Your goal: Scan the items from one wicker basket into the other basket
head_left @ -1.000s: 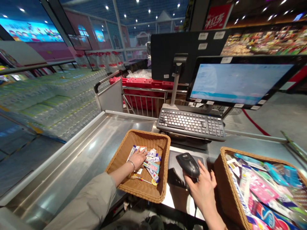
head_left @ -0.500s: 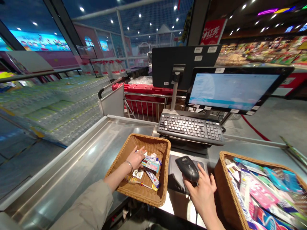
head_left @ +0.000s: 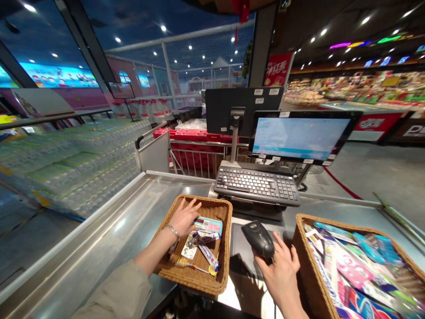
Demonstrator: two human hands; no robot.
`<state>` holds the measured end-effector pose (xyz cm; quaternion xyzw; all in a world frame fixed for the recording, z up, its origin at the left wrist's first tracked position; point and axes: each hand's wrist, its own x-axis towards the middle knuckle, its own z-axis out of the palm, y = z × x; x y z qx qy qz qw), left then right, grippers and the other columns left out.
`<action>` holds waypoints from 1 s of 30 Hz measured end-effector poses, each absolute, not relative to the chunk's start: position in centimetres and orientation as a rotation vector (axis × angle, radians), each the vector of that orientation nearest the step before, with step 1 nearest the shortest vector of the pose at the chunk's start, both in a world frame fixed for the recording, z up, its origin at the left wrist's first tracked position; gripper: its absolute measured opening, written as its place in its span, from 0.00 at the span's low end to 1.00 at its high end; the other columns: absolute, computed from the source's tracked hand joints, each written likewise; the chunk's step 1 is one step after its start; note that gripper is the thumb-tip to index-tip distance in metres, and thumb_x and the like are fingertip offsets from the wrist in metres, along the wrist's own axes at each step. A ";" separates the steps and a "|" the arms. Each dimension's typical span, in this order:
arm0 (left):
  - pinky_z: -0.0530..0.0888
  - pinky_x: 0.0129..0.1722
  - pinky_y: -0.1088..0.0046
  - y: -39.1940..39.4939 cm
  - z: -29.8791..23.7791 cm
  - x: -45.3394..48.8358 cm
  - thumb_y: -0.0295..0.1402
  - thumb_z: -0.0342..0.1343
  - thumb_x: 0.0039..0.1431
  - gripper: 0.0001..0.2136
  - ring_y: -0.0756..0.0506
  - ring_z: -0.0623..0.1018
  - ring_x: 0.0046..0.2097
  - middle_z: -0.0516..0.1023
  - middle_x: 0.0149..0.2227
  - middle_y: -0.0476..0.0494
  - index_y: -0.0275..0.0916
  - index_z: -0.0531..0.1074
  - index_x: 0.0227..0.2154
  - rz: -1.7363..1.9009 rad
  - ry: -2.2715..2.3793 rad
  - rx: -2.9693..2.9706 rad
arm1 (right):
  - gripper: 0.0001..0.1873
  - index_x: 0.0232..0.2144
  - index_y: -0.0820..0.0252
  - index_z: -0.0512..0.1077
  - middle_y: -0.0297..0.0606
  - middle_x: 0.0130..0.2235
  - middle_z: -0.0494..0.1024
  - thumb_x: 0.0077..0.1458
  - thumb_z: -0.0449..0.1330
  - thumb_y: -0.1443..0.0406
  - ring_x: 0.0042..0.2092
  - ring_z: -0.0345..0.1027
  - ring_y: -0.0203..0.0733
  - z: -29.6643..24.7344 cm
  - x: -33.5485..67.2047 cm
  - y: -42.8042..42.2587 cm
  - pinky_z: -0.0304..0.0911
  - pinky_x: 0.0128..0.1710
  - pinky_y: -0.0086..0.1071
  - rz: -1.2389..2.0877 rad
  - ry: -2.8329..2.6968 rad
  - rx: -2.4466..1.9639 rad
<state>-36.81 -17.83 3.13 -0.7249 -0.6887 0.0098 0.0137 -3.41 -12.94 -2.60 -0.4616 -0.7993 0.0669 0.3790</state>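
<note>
My left hand (head_left: pixel 183 218), a bracelet at its wrist, reaches into the left wicker basket (head_left: pixel 228 248). Its visible fingers are spread, close to the basket's far-left wall; the thumb side is partly hidden. Beside it lies a pink and light-blue box (head_left: pixel 212 225). Nearer to me in the basket are a purple-and-white wrapped stick (head_left: pixel 207 255), a pale blister-like card (head_left: pixel 189 249) and a lollipop-like stick (head_left: pixel 199 268) with a yellow end. My right hand (head_left: pixel 281 270) is closed around a black barcode scanner (head_left: pixel 258 238), held over the counter between two baskets.
On the right stands another wicker basket (head_left: pixel 300 248) filled with colourful packets. Behind the scanner are a keyboard (head_left: pixel 257 184) and a lit monitor (head_left: pixel 300 138). The metal counter (head_left: pixel 133 221) has a raised edge. A trolley (head_left: pixel 195 159) stands beyond it, with stacked bottle packs (head_left: pixel 73 164) to the left.
My left hand has shifted toward the basket's far-left side, and the small items there lie differently, with the box farther back. The scanner stays in my right hand. The view has turned slightly.
</note>
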 end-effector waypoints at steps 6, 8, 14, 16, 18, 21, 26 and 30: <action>0.40 0.65 0.44 -17.0 5.1 -35.6 0.38 0.61 0.52 0.16 0.37 0.51 0.68 0.61 0.64 0.44 0.44 0.74 0.44 -0.051 -2.074 -2.183 | 0.10 0.30 0.55 0.73 0.40 0.43 0.79 0.50 0.56 0.58 0.56 0.64 0.54 -2.0 -3.1 -13.2 0.39 0.60 0.58 0.106 -2.007 -1.148; 0.40 0.65 0.44 -16.7 5.6 -34.9 0.38 0.61 0.52 0.16 0.37 0.52 0.68 0.61 0.64 0.44 0.44 0.74 0.44 -0.075 -2.047 -2.183 | 0.10 0.31 0.55 0.73 0.40 0.43 0.79 0.51 0.56 0.58 0.56 0.64 0.54 -1.9 -2.9 -13.2 0.39 0.60 0.59 0.076 -2.001 -1.142; 0.37 0.65 0.43 -15.4 6.1 -32.8 0.41 0.61 0.52 0.16 0.36 0.52 0.67 0.61 0.64 0.44 0.43 0.74 0.43 -0.138 -1.939 -2.221 | 0.09 0.31 0.55 0.72 0.40 0.45 0.78 0.51 0.57 0.58 0.58 0.62 0.54 -1.7 -2.3 -13.5 0.38 0.60 0.60 -0.010 -1.983 -1.140; 0.36 0.65 0.43 -15.0 5.9 -32.2 0.42 0.61 0.53 0.16 0.35 0.51 0.68 0.61 0.64 0.44 0.43 0.74 0.43 -0.158 -1.881 -2.231 | 0.09 0.31 0.55 0.72 0.40 0.45 0.78 0.51 0.57 0.58 0.58 0.62 0.54 -1.6 -2.1 -13.6 0.38 0.60 0.60 -0.025 -1.977 -1.143; 0.35 0.65 0.42 -14.5 5.8 -31.5 0.43 0.60 0.53 0.16 0.35 0.51 0.68 0.60 0.64 0.44 0.44 0.74 0.43 -0.166 -1.834 -2.244 | 0.08 0.31 0.56 0.72 0.41 0.45 0.78 0.51 0.58 0.58 0.58 0.62 0.55 -1.4 -1.8 -13.6 0.38 0.60 0.60 -0.028 -1.974 -1.157; 0.36 0.64 0.40 -13.8 5.7 -30.5 0.44 0.60 0.53 0.16 0.34 0.50 0.68 0.60 0.64 0.43 0.43 0.74 0.42 -0.169 -1.816 -2.257 | 0.08 0.30 0.56 0.72 0.41 0.45 0.78 0.50 0.58 0.59 0.58 0.62 0.55 -1.3 -1.6 -13.9 0.38 0.60 0.60 -0.023 -1.977 -1.172; 0.36 0.64 0.39 -12.7 5.8 -28.7 0.45 0.60 0.52 0.16 0.33 0.50 0.68 0.62 0.64 0.42 0.43 0.75 0.40 -0.199 -1.788 -2.273 | 0.07 0.30 0.56 0.71 0.42 0.45 0.78 0.50 0.59 0.60 0.58 0.61 0.55 -0.6 -1.2 -14.5 0.37 0.60 0.59 -0.009 -1.987 -1.188; 0.36 0.64 0.38 -12.0 5.7 -27.5 0.46 0.61 0.52 0.18 0.33 0.51 0.67 0.62 0.63 0.42 0.43 0.74 0.43 -0.243 -1.739 -2.281 | 0.06 0.32 0.56 0.71 0.41 0.45 0.78 0.50 0.59 0.61 0.58 0.61 0.55 0.0 -0.7 -14.7 0.39 0.60 0.58 -0.050 -1.992 -1.183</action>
